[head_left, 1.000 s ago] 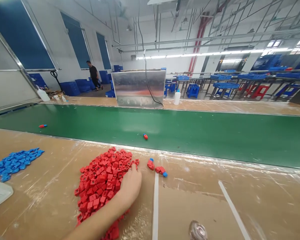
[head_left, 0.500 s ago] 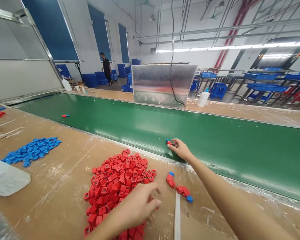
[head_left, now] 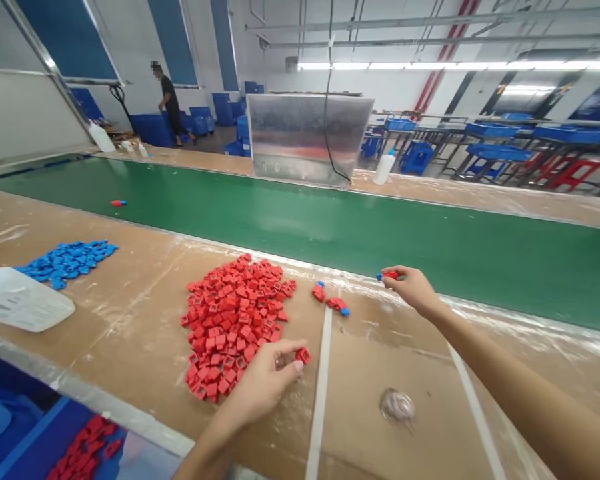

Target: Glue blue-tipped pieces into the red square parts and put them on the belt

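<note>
My left hand (head_left: pixel 270 377) pinches a small red plastic block (head_left: pixel 304 356) with a square hole, just right of a heap of red blocks (head_left: pixel 227 320). My right hand (head_left: pixel 414 288) grips a red-and-blue plastic piece (head_left: pixel 391 274) between thumb and fingers, above the near edge of the green conveyor belt (head_left: pixel 290 227). Between the hands, two joined red-and-blue pieces lie on the brown tabletop: an upper one (head_left: pixel 319 292) and a lower one (head_left: pixel 338 305). Fingers partly cover both held parts.
Blue parts (head_left: pixel 73 260) lie at left beside a translucent plastic container (head_left: pixel 25 303). A small round clear item (head_left: pixel 398 407) rests on cardboard. One red-and-blue piece (head_left: pixel 118 203) sits on the belt. Below the table edge, a bin holds red parts (head_left: pixel 85 447). A person (head_left: pixel 170 103) walks behind.
My right hand has moved right and back from over the belt, still holding the red-and-blue piece. My left hand now has a red block in its fingers. The view has shifted.
</note>
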